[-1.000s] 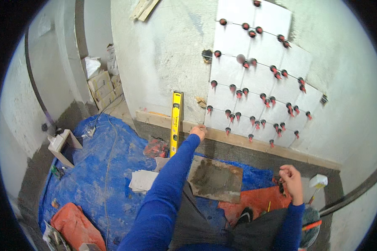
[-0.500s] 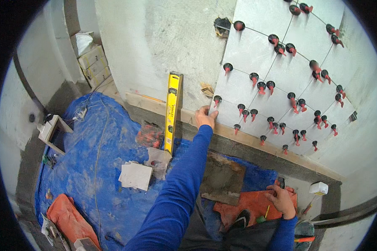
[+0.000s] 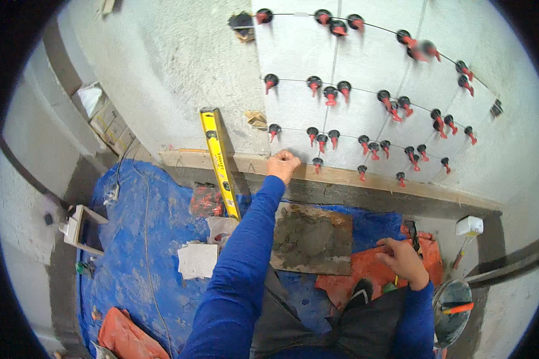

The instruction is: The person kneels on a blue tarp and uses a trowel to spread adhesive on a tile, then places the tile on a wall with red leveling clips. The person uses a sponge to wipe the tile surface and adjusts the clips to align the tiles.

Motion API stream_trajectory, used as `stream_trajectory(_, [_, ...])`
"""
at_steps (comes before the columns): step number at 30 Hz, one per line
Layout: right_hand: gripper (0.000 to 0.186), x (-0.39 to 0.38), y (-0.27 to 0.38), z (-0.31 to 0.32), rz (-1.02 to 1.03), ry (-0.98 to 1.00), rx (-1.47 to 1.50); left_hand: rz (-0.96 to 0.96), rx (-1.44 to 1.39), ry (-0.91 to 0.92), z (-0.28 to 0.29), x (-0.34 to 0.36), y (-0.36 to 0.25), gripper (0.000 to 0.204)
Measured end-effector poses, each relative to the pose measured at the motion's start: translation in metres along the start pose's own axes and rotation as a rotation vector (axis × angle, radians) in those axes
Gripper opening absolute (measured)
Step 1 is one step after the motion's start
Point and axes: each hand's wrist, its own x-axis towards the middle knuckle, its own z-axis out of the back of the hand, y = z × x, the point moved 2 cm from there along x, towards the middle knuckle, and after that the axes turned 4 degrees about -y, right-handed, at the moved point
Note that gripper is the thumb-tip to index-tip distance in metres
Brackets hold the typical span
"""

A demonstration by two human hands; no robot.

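My left hand [image 3: 283, 166] is at the lower left corner of the pale wall tiles [image 3: 296, 107], just above a wooden batten [image 3: 248, 164]. Its thumb and fingers are pressed together; whatever may be between them is hidden. Red-and-black tile levelling clips [image 3: 318, 163] stick out along the joints, one just right of this hand. My right hand [image 3: 405, 262] hangs low above an orange cloth [image 3: 356, 263], fingers curved and apart, holding nothing. A yellow spirit level [image 3: 220, 163] leans on the wall left of my left hand.
Below the batten lies a mortar-smeared board [image 3: 312, 239]. Blue sheeting [image 3: 126, 239] covers the floor, with small white tiles [image 3: 197, 261] and a bag of red pieces [image 3: 206, 200] on it. A bucket [image 3: 452, 323] stands at right, near a white box [image 3: 469, 225].
The view has shifted, so the wall tiles appear further left and higher. My left hand's fingers, spread at the tile corner before, have come together. My right hand stays low and open.
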Motion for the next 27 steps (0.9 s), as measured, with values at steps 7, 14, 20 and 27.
stream_trajectory(7, [0.037, -0.007, 0.006, -0.005, 0.081, -0.025, 0.055, -0.080, 0.199, 0.273, 0.000, 0.025, -0.009, 0.019])
stream_trajectory(14, [0.038, -0.019, 0.008, -0.008, 0.081, -0.001, -0.011, -0.173, 0.432, -0.119, 0.001, 0.020, -0.005, 0.020])
stream_trajectory(20, [0.034, -0.023, 0.005, -0.010, 0.071, 0.011, -0.036, -0.216, 0.160, -0.067, -0.005, 0.025, 0.020, 0.019])
stream_trajectory(27, [0.034, -0.024, -0.001, -0.008, 0.099, 0.014, -0.068, -0.231, 0.107, -0.055, -0.007, 0.031, 0.027, 0.033])
